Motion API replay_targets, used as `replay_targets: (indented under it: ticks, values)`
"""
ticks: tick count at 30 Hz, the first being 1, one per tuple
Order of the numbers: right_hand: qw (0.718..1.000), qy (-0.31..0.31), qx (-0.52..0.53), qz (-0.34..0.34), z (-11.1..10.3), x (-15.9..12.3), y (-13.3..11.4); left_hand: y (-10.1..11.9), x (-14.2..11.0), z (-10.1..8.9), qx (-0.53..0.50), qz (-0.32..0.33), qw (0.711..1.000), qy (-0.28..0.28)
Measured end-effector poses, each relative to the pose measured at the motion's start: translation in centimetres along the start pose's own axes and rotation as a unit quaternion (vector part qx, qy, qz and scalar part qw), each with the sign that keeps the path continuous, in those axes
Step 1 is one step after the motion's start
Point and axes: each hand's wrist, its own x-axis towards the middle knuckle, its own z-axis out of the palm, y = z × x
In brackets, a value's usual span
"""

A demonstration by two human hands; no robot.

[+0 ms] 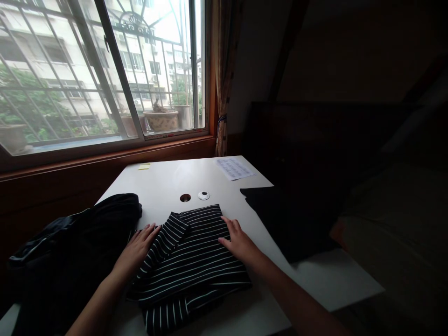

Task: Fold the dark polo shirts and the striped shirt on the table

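Note:
A black shirt with thin white stripes [199, 252] lies partly folded on the white table, its sleeve [171, 233] laid slantwise across the left part. My left hand [142, 240] rests at the shirt's left edge beside that sleeve, fingers stretched out. On the right edge lies my right hand [238, 238], thumb and fingers apart, touching the cloth without gripping it. Below the folded body, a lower part with stripes running the other way sticks out toward me.
Dark clothing [87, 238] is heaped at the left. Another dark cloth [280, 219] lies on the right of the table [161, 182], near a person's hand [339, 233]. A printed sheet [234, 168], a yellow note [143, 166], a round hole [185, 198] and its cap [203, 195] are farther back.

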Motion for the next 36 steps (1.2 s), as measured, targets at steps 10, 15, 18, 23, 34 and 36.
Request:
replay_targets:
  ticks: [10, 15, 18, 23, 34, 36]
  values:
    - [0.995, 0.086, 0.045, -0.018, -3.2, 2.1, 4.6, 5.3, 0.8, -1.2, -0.057, -0.003, 0.998, 0.022]
    - [0.982, 0.158, -0.099, -0.010, -7.1, 2.1, 7.4, 9.4, 1.2, -2.3, -0.113, 0.048, 0.991, 0.057]
    - [0.970, 0.177, -0.159, -0.052, -7.0, 0.7, 6.2, 10.6, 2.5, -3.5, -0.130, 0.060, 0.986, 0.083]
    - [0.951, -0.023, -0.092, -0.296, -3.0, -2.8, 0.6, 12.4, 7.0, -4.4, -0.111, 0.108, 0.983, 0.102]
    - [0.905, -0.088, -0.125, -0.396, 3.4, -5.2, 0.0, 14.2, 16.3, -0.5, -0.073, 0.258, 0.961, -0.069]
    - [0.905, -0.064, -0.128, -0.400, 3.6, -5.2, 0.3, 13.8, 16.8, -0.9, -0.074, 0.262, 0.959, -0.080]
